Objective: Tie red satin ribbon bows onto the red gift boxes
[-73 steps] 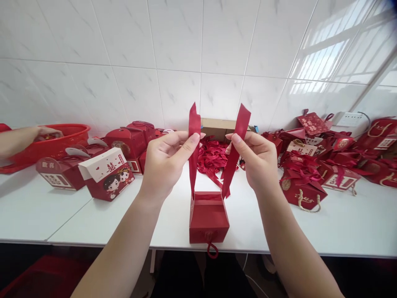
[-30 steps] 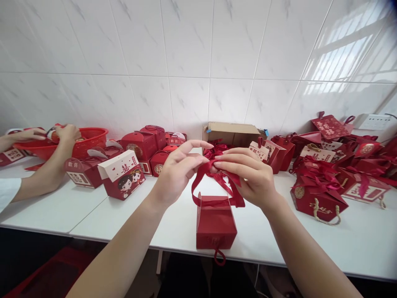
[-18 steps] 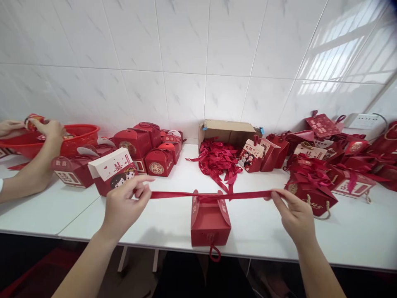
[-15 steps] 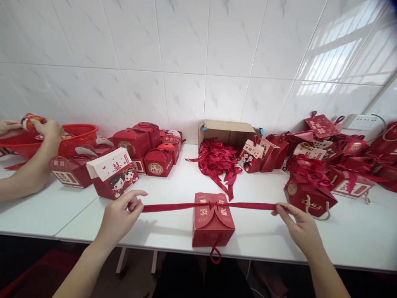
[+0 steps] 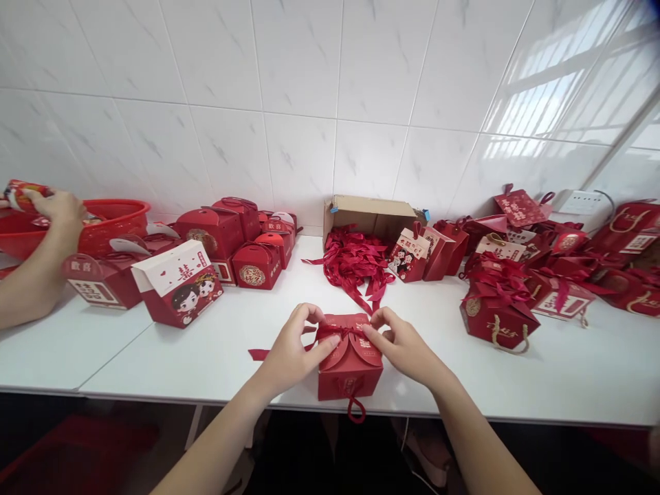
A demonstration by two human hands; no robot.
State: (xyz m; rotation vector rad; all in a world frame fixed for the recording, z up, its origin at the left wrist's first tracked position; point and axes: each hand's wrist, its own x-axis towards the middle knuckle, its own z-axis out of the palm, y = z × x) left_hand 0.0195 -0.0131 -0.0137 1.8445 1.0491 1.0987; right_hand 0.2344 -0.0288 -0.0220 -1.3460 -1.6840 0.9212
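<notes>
A small red gift box (image 5: pixel 350 375) stands at the near edge of the white table (image 5: pixel 247 330), its top flaps closed. A red ribbon (image 5: pixel 340 331) crosses the top. My left hand (image 5: pixel 295 348) pinches the ribbon at the box's left top corner, fingers closed. My right hand (image 5: pixel 399 344) pinches the ribbon at the right top corner. A loose ribbon end (image 5: pixel 259 354) lies on the table to the left. A small red loop (image 5: pixel 355 411) hangs from the box's front.
A heap of red ribbons (image 5: pixel 355 265) spills from a cardboard box (image 5: pixel 368 214) behind. Several red gift boxes (image 5: pixel 178 282) stand at left, more (image 5: pixel 498 313) at right. Another person's hand (image 5: pixel 56 206) holds something over a red basin (image 5: pixel 111 223) at far left.
My hands held the ribbon ends up, crossed them, then pulled them wide apart so the flaps closed. Both hands have now come in to the box top, gripping the ribbon there.
</notes>
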